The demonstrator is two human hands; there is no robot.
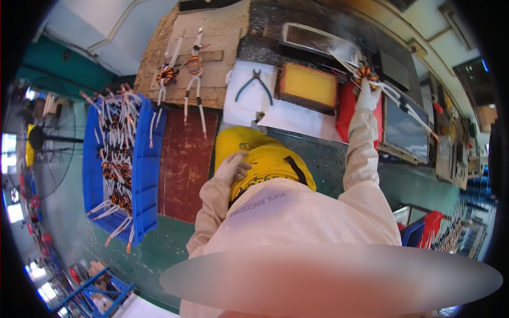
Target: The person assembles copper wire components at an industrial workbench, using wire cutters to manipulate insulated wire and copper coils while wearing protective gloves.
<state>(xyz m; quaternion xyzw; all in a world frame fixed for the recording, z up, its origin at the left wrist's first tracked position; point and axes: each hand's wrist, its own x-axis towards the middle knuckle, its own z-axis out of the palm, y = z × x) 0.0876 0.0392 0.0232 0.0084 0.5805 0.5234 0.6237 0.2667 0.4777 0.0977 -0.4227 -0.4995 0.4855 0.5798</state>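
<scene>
My right hand, in a pale glove, reaches forward to the far right of the bench and closes around a copper-wound ring coil. White-sleeved leads stick out of the coil on both sides, one set toward a smoking metal trough. My left hand, also gloved, rests on the yellow cloth over my lap, holding nothing, fingers loosely apart. Two similar coils, a left one and a right one, lie on a worn board.
Teal-handled cutters lie on a white sheet beside a dark-framed yellow block. A red container stands under my right hand, next to a framed grey panel. At left, a blue crate holds several coils; a fan stands beyond.
</scene>
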